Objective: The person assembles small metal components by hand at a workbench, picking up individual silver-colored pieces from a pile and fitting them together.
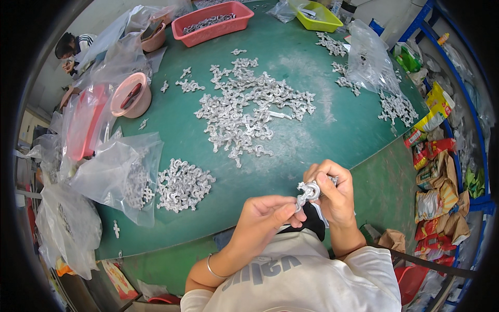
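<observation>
A small grey metal casting point(309, 192) with a curved middle is held up between my hands, just off the table's near edge. My left hand point(271, 212) pinches its lower end between thumb and fingertips. Closed around its upper side is my right hand point(335, 193), thumb pressed close to the piece. A bit more grey metal shows between the right fingers; I cannot tell whether it belongs to the same casting. Ahead lies a large loose heap of similar cross-shaped castings point(228, 112). A denser pile of them point(184, 186) sits to the left of my left hand.
The green table point(179, 140) carries a red basin point(213, 32) of parts, a yellow-green basin point(325, 20) and a pink tub point(132, 96). Plastic bags point(122, 169) cover the left side. Blue shelving point(481, 156) and packets stand at right. A person sits far left.
</observation>
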Available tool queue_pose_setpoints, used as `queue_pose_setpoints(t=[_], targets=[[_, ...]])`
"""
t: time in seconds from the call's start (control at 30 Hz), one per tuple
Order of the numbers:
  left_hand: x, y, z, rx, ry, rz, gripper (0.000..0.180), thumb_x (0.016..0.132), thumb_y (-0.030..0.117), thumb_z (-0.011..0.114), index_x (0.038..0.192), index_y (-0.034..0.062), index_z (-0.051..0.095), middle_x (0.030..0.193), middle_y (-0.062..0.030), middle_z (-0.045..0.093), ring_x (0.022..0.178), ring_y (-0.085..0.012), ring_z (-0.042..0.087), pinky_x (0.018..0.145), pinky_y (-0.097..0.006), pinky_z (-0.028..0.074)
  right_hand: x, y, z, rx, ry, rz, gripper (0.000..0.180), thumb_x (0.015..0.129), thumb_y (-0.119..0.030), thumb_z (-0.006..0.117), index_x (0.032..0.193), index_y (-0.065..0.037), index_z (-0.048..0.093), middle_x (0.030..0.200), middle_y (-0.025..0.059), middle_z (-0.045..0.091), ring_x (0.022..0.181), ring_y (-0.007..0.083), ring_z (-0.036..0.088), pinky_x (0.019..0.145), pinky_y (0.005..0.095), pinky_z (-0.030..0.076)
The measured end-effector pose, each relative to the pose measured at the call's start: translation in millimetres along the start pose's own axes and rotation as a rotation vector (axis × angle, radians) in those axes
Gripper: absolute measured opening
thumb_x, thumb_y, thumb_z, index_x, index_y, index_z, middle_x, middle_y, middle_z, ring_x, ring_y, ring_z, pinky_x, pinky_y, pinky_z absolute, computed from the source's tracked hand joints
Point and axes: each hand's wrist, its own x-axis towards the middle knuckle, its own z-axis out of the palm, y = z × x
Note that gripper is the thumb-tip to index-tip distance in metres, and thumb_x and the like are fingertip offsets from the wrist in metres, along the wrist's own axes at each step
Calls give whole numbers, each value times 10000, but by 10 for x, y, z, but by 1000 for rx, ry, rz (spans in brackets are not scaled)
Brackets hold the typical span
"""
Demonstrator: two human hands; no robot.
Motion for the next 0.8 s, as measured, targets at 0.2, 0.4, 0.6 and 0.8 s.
queue_pose_setpoints(t=[0.2,0.4,0.6,0.8], targets=[[50,27,30,-100,-15,-88,178,804,23,575,961,-62,562,915,-114,593,829,-152,564,751,-274,459,27,104,-68,102,-89,-52,173,849,-125,526,769,26,556,780,110,551,518,54,420,444,171,316],[22,-42,72,296,24,241,209,698,-77,650,891,-52,571,901,-95,597,803,-120,552,737,-255,446,54,97,-130,-117,-99,-146,158,813,-125,576,791,22,629,860,120,533,559,63,443,461,160,330],[13,-36,92,697,136,556,227,638,-69,697,838,-25,600,865,-113,601,731,-138,562,657,-239,458,90,71,-100,-43,-140,-69,149,806,-109,580,810,31,631,873,124,531,559,62,443,456,162,326],[24,-39,81,621,125,539,232,633,-83,696,840,-34,604,864,-120,600,740,-145,566,655,-246,464,60,27,-58,-80,-125,-75,150,811,-97,567,821,40,628,859,121,543,552,54,434,463,169,322]])
